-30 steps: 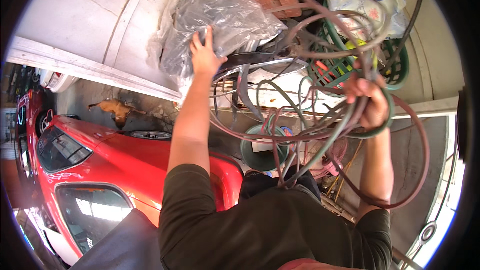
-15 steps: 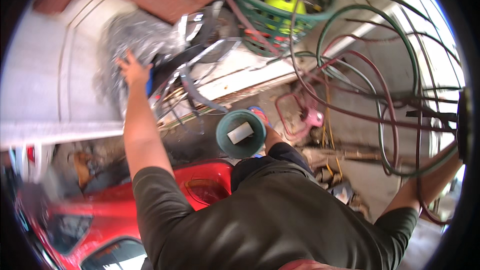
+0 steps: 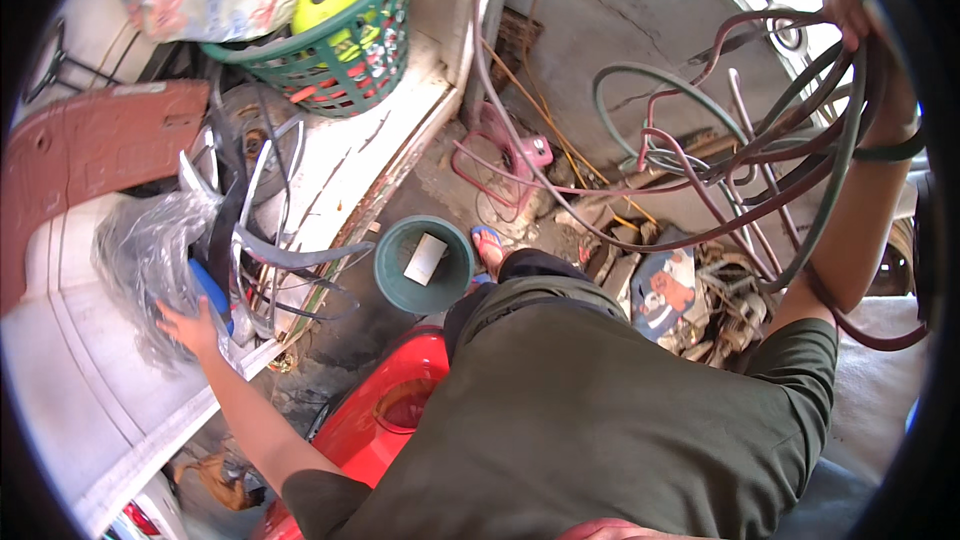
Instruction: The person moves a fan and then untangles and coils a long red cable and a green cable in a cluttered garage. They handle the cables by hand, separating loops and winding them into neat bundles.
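Note:
High on the right, my right hand (image 3: 858,25) is closed around a bundle of looped red, green and dark hoses (image 3: 845,125). The loops hang below it, and one green loop lies around the wrist. A long reddish hose (image 3: 640,242) sags from the bundle toward the left. At the lower left, my left hand (image 3: 190,328) has its fingers spread against a clear plastic bag (image 3: 145,240). A blue object (image 3: 209,292) lies just beyond those fingers, beside a tangle of silver and black strips (image 3: 225,180).
A green basket (image 3: 385,50) with a yellow ball (image 3: 330,2) stands on the white ledge (image 3: 330,155). Below, a green bucket (image 3: 383,275) holds a white block (image 3: 425,258). A pink object (image 3: 525,155), a red vehicle (image 3: 380,380) and scattered scrap (image 3: 735,315) surround my feet.
The view has swung, shifting the basket and ledge leftward. My right hand, out of sight at the right edge before, now shows raised with the hoses. My left hand remains at the plastic bag.

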Available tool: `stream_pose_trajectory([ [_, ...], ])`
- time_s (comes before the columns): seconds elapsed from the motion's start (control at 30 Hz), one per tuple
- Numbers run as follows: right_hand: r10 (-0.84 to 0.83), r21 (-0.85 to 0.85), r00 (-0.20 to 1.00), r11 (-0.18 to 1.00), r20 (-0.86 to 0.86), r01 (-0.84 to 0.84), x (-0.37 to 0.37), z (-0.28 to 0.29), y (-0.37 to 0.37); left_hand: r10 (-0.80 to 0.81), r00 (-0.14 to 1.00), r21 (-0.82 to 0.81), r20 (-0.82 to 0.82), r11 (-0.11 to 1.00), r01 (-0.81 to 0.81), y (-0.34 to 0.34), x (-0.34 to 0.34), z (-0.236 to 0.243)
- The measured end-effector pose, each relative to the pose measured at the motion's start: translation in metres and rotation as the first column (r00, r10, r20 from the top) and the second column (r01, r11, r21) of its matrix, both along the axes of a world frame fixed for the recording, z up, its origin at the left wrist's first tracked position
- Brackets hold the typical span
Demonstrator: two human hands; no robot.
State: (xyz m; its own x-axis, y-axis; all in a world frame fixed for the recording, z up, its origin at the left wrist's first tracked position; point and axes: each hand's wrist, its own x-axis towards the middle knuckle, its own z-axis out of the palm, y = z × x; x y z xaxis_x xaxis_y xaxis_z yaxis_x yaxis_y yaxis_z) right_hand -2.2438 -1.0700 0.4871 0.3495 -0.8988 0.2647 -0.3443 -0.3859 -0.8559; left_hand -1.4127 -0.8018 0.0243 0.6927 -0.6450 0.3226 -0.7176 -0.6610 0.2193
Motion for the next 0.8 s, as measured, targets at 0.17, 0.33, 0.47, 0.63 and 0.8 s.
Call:
stream_pose_trajectory([
  [0.17, -0.197, 0.214, 0.980, 0.956, -0.039, 0.201, -0.068, -0.078, 0.060, 0.033, 0.998, -0.111, 0.046, 0.993, -0.028, 0.039, -0.093, -0.052],
  [0.33, -0.439, 0.377, 0.898, 0.835, 0.020, 0.400, -0.122, -0.146, 0.120, 0.032, 0.987, 0.115, -0.157, 0.993, -0.014, 0.080, -0.226, -0.152],
  [0.47, -0.458, 0.441, 0.887, 0.809, 0.057, 0.389, -0.139, -0.176, 0.141, -0.248, 0.700, 0.245, -0.670, 0.816, 0.523, 0.069, -0.344, -0.143],
  [0.63, -0.296, 0.605, 0.955, 0.755, -0.029, 0.252, -0.152, -0.199, 0.155, -0.182, 0.427, 0.239, -0.886, 0.610, 0.756, -0.010, -0.345, -0.145],
  [0.8, -0.245, 0.599, 0.968, 0.766, -0.061, 0.232, -0.134, -0.241, 0.140, -0.391, 0.465, 0.111, -0.794, 0.659, 0.744, -0.160, -0.378, -0.085],
])
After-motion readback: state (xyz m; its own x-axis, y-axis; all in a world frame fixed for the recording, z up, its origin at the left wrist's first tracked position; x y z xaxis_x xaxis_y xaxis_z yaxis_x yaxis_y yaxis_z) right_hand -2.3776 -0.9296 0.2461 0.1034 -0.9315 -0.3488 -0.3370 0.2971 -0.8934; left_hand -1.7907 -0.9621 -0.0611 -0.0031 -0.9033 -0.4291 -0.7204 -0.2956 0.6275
